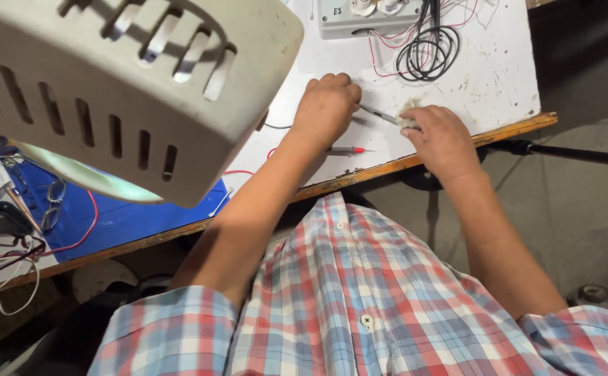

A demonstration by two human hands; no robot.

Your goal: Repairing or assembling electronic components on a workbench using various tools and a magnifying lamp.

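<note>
— White bench top [488, 76], scuffed and speckled; both hands are down on it near the front edge. What is each one doing?

— Left hand [326, 106] is curled into a loose fist, knuckles up, closed on the handle end of a thin grey probe [379, 113] that lies almost flat on the surface. Right hand [442, 136] is closed too, fingertips pinching a small pale wad [408, 120] — cloth or tissue, I cannot tell which — right at the probe's tip.

— So the tip and the wad touch?

— They seem to meet under the right fingers. By my reading the tip is being wiped or dressed.

— Anything else close by?

— Red-tipped probe [348, 150] lying loose just nearer the body than the left hand, and a coil of black wire [427, 52] beside a grey box [369, 17] at the far edge. Big beige slotted housing [119, 83] fills the upper left of the view.

— What would the next move need?

— Steady left grip, I'd judge, so the wad can slide along the metal without the probe rolling.
</note>
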